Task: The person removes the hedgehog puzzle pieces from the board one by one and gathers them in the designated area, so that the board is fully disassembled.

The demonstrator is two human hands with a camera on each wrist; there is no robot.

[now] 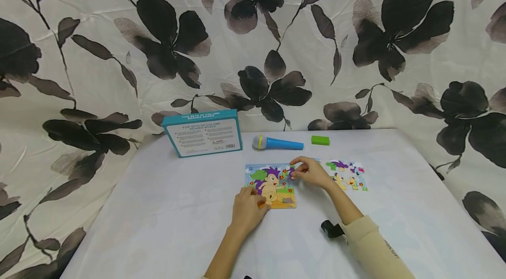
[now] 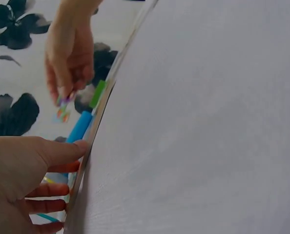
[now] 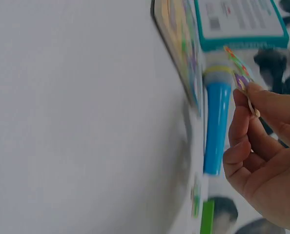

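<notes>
The puzzle board [image 1: 272,193] lies between your left hand [image 1: 247,209], fingers fairly straight against its edge, and your right hand [image 1: 312,172], which pinches a puzzle piece [image 3: 242,80]; loose pieces [image 1: 339,165] lie right of your right hand, the blue toy microphone [image 1: 283,143] beyond both

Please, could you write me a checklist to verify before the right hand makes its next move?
1. Right hand grips a puzzle piece: ok, pinched.
2. Left hand touches the puzzle board: ok, at its near left part.
3. Loose pieces off the board: ok, lying to its right.
4. Microphone off the board: ok, behind it.
5. Held piece fits its spot: cannot tell, too small.
</notes>
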